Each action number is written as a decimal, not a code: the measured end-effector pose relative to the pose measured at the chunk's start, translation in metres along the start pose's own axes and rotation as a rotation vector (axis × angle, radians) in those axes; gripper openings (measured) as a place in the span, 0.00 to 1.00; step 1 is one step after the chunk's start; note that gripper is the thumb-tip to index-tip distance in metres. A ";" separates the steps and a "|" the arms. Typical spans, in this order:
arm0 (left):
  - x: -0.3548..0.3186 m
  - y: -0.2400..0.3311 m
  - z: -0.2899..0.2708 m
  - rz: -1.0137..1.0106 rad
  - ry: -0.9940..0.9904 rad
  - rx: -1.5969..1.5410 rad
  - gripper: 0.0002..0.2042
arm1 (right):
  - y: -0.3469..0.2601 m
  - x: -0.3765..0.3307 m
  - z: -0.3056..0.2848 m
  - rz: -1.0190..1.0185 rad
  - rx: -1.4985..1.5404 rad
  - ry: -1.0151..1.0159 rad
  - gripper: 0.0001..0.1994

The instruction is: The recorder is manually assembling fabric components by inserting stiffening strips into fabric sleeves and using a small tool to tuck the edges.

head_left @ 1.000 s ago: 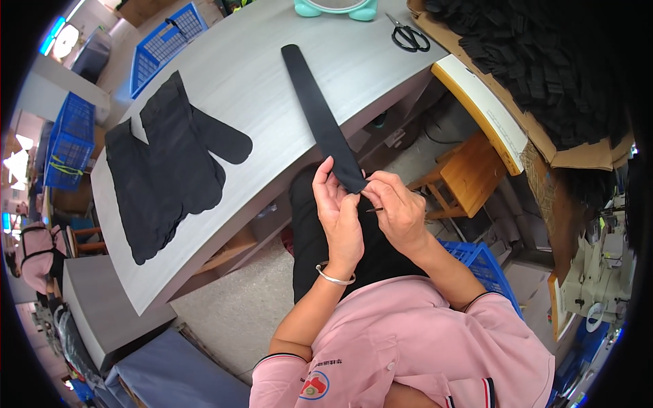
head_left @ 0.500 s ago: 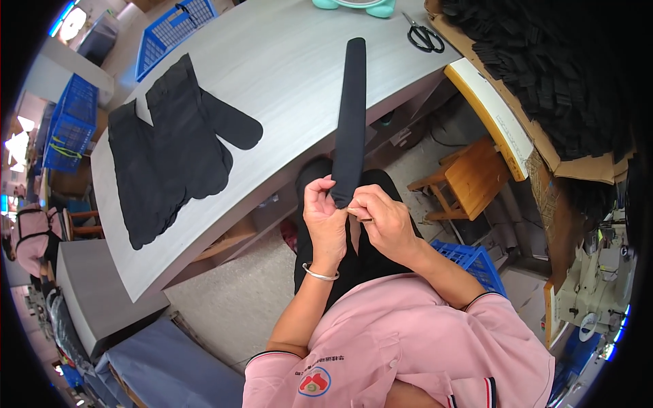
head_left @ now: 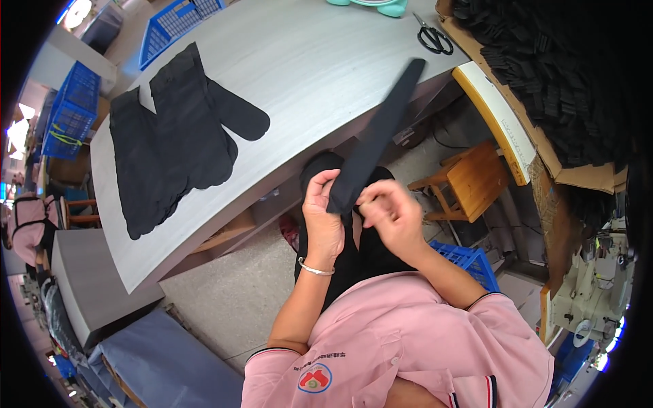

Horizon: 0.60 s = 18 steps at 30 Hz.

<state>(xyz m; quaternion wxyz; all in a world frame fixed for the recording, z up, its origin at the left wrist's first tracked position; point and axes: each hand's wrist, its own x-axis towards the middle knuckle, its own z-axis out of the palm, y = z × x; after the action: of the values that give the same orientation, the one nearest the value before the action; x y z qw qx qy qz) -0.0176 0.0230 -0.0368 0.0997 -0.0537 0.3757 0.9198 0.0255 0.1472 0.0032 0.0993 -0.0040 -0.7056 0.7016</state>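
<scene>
A long, narrow black fabric strip (head_left: 382,129) slants up and to the right from my lap, its far end over the table's front edge. My left hand (head_left: 323,214) is closed on its near end, thumb and fingers pinching the cloth. Just right of that end is my right hand (head_left: 391,214), its fingers bent and smeared by motion. Whether it touches the strip or holds anything small does not show. On the table to the left lie flat black fabric pieces (head_left: 180,129), overlapping, with rounded ends.
The pale grey table (head_left: 299,81) curves across the front. Black-handled scissors (head_left: 434,41) lie at its right end, near a mint-green object (head_left: 388,5). A carton of black strips (head_left: 544,75) stands far right, above a wooden stool (head_left: 469,182). A blue basket (head_left: 469,264) sits beside my right arm.
The strip's far end has swung to the right and tilted over. My right hand has drawn slightly right, away from the strip's near end; my left hand keeps its hold.
</scene>
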 end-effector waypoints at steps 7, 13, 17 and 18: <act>-0.006 0.013 0.010 0.111 -0.008 0.121 0.18 | -0.005 0.046 -0.017 0.465 0.310 -0.159 0.10; -0.006 0.015 0.010 0.198 -0.005 0.200 0.20 | -0.004 0.060 0.000 0.291 0.291 -0.105 0.08; -0.001 0.015 0.012 0.264 0.000 0.284 0.24 | 0.001 0.082 0.006 0.231 0.200 -0.136 0.09; -0.002 0.016 0.012 0.229 -0.047 0.307 0.29 | 0.004 0.090 0.006 0.272 0.179 -0.122 0.09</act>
<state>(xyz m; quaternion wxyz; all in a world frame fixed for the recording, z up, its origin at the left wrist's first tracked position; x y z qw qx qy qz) -0.0194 0.0198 -0.0168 0.0099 0.0266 0.5128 0.8580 -0.0645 0.1542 0.0115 -0.0394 -0.0480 -0.6379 0.7676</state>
